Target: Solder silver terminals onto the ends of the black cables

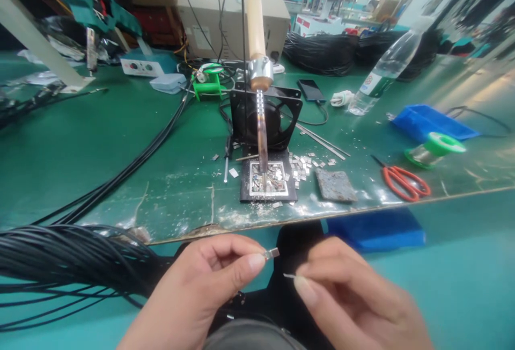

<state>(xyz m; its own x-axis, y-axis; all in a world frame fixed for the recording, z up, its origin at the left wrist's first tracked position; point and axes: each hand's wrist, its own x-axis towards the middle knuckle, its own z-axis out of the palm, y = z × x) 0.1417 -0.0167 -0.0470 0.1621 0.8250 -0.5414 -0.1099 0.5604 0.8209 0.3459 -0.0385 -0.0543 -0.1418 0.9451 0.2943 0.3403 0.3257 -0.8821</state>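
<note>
Between thumb and forefinger, my left hand [217,275] pinches a small metal connector [272,254], its flat silver end pointing right. My right hand [350,291] is closed in a pinch on a thin metal piece [288,276], too small to make out further. Both hands are in front of the bench edge, the two pieces a short gap apart. Beyond them, a soldering iron [262,135] with a wooden handle hangs tip down over a square tray [251,178] of small metal pieces. More loose metal pieces [301,167] lie to its right.
A black fan [289,119] stands behind the iron. Right of the tray lie a grey pad [335,185], red-handled scissors [406,182], a solder spool [436,150] and a blue bin [432,122]. A plastic bottle [382,79] stands behind. Black cables [72,259] hang over the left edge.
</note>
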